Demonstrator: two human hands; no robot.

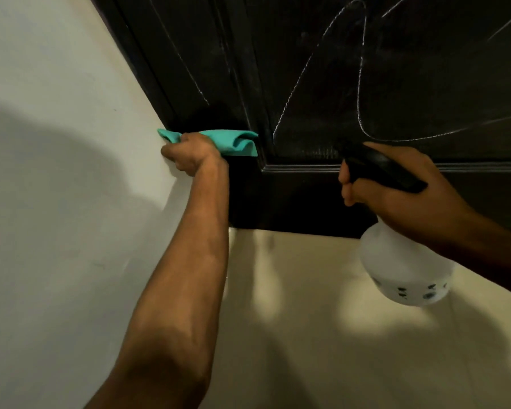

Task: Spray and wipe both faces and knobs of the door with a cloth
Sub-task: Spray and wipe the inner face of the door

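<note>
Teal cloth [227, 142] — gripped under left hand [189, 154] — against door [307, 84].

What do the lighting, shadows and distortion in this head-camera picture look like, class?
Head view: dim overall; a large soft shadow falls on the white wall; bright patches dapple the floor; the dark door loses detail; wide-angle distortion tilts its edges; the spray bottle looks slightly blurred.

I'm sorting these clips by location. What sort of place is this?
Probably a room or hallway in a home, at a doorway: a dark panelled door set in a plain pale wall, over a cream floor.
</note>
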